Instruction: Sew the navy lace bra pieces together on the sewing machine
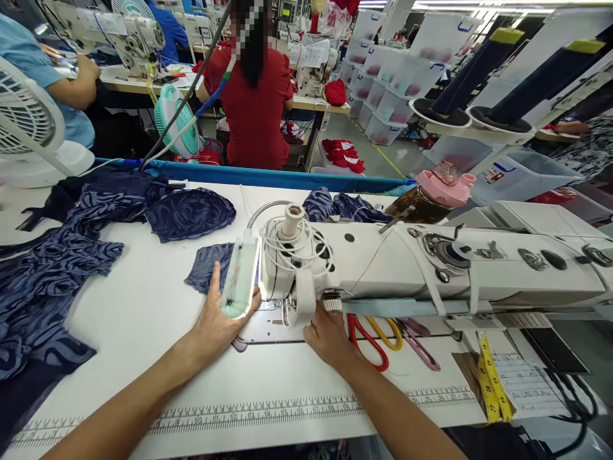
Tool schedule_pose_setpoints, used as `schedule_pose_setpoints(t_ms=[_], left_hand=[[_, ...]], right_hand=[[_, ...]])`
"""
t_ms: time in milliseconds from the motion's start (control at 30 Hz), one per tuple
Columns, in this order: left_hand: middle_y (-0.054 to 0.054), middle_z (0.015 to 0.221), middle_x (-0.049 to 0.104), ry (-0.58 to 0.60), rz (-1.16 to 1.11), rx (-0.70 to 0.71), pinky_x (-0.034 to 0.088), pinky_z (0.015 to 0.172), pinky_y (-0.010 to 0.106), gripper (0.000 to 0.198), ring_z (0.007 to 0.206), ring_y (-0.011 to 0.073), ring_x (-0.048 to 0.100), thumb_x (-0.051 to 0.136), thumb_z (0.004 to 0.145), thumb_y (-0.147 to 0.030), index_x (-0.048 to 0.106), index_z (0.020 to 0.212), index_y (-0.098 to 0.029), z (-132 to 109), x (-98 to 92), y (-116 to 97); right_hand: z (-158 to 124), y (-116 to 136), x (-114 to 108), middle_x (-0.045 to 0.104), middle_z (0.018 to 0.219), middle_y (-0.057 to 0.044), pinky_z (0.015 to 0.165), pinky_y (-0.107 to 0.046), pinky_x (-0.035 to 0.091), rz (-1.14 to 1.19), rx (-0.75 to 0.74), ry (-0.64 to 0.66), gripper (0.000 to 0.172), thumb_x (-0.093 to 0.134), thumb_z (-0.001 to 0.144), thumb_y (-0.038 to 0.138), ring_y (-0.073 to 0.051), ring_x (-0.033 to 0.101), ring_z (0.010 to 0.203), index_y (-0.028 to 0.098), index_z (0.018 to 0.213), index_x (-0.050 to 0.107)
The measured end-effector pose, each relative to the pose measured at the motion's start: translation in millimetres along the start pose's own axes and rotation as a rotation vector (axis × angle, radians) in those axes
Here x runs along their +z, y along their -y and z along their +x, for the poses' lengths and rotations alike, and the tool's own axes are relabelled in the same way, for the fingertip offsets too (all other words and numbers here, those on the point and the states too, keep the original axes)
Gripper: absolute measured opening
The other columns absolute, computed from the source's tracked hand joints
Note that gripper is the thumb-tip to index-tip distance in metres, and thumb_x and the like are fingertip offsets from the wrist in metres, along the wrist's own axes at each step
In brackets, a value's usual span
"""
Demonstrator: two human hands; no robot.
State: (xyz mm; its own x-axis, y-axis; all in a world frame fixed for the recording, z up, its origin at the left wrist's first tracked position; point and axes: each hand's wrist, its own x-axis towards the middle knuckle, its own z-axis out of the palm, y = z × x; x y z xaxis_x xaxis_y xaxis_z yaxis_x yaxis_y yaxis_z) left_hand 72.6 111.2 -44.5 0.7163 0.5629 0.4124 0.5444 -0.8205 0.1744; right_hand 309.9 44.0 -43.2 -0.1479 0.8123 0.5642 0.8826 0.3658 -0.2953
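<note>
My left hand (218, 322) lies flat, fingers spread, at the near edge of a dark blue patterned fabric piece (204, 265). A lit lamp (239, 275) hides part of this hand and of the cloth. Just right of it is the needle area of a white sewing machine (378, 255), over a metal plate (272, 332). My right hand (328, 335) is curled beside the presser foot (286, 313), its fingertips hidden under the machine head. What it holds, if anything, is out of sight.
Patterned dark garments (90, 223) cover the table's left side. Red-handled scissors (368, 345), yellow-handled scissors (390, 335) and pink thread snips (421, 348) lie under the machine arm. A yellow tape measure (491, 383) hangs at right. A pink-lidded jug (431, 191) stands behind. People sit beyond.
</note>
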Motion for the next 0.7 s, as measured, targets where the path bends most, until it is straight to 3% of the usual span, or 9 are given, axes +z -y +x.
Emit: schedule_pose_setpoints(t_ms=[200, 367, 600, 700], left_hand=[[0.006, 0.097, 0.069, 0.069, 0.064, 0.047, 0.047, 0.096, 0.057, 0.032, 0.098, 0.0242, 0.063, 0.055, 0.083, -0.003, 0.062, 0.108, -0.022, -1.8, 1.0, 1.1], [0.006, 0.097, 0.069, 0.052, 0.094, 0.046, 0.048, 0.095, 0.057, 0.035, 0.098, 0.0245, 0.063, 0.056, 0.081, 0.002, 0.063, 0.107, -0.021, -0.8, 0.9, -1.0], [0.006, 0.096, 0.069, 0.020, 0.050, 0.029, 0.046, 0.097, 0.060, 0.034, 0.097, 0.0259, 0.063, 0.057, 0.081, 0.000, 0.063, 0.108, -0.021, -2.6, 6.1, -1.3], [0.006, 0.096, 0.069, 0.027, 0.059, 0.031, 0.046, 0.096, 0.060, 0.037, 0.099, 0.0268, 0.063, 0.056, 0.081, 0.001, 0.063, 0.109, -0.021, -3.9, 8.0, -0.9]], right_hand=[[1.5, 3.4, -1.5, 0.058, 0.066, -0.002, 0.062, -0.030, 0.044, 0.014, 0.028, 0.009, 0.028, 0.037, 0.091, 0.010, -0.019, 0.055, 0.064, 0.022, 0.084, 0.062], [-2.6, 5.3, -0.2, 0.059, 0.068, -0.001, 0.057, -0.026, 0.041, 0.067, 0.006, -0.011, 0.023, 0.043, 0.089, 0.009, -0.015, 0.053, 0.058, 0.020, 0.080, 0.061], [-1.6, 1.3, 3.8, 0.063, 0.076, -0.005, 0.066, -0.029, 0.044, 0.116, -0.027, -0.035, 0.022, 0.044, 0.089, 0.010, -0.019, 0.059, 0.075, 0.020, 0.090, 0.063], [0.7, 1.5, 1.5, 0.063, 0.075, -0.004, 0.065, -0.029, 0.044, 0.127, -0.032, -0.030, 0.024, 0.042, 0.089, 0.008, -0.019, 0.059, 0.074, 0.021, 0.088, 0.062]])
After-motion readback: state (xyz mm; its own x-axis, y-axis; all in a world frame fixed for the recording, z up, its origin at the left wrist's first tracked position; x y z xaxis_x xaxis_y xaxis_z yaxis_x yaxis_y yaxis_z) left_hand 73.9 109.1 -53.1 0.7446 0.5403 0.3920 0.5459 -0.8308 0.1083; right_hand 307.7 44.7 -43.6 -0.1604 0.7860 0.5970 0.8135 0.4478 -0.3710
